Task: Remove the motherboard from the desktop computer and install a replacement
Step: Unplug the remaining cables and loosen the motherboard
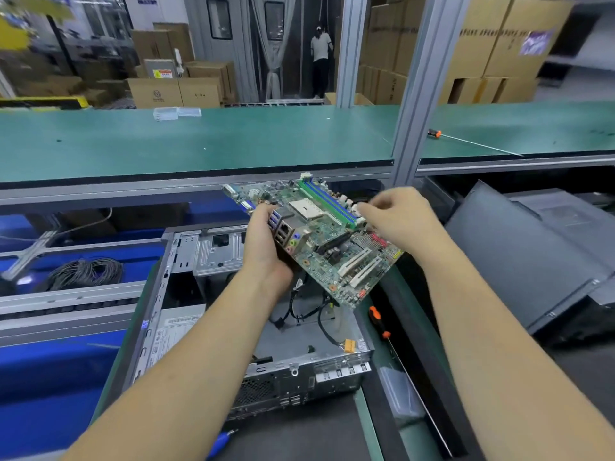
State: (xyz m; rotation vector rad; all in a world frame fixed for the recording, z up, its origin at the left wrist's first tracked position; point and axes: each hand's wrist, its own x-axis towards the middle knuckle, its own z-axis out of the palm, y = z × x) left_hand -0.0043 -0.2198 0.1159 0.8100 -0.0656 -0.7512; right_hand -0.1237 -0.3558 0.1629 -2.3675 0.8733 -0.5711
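Right now the motherboard (327,241) hangs tilted in the air above the open computer case (266,327), clear of it. The left hand (266,247) grips its port edge, fingers curled round; the right hand (399,217) pinches the far right edge. Likely risk: the board slipping or snagging the loose cables (319,314) below. Counted: one board, one case, two orange-handled screwdrivers, one near right (377,319), one on the far counter (436,133).
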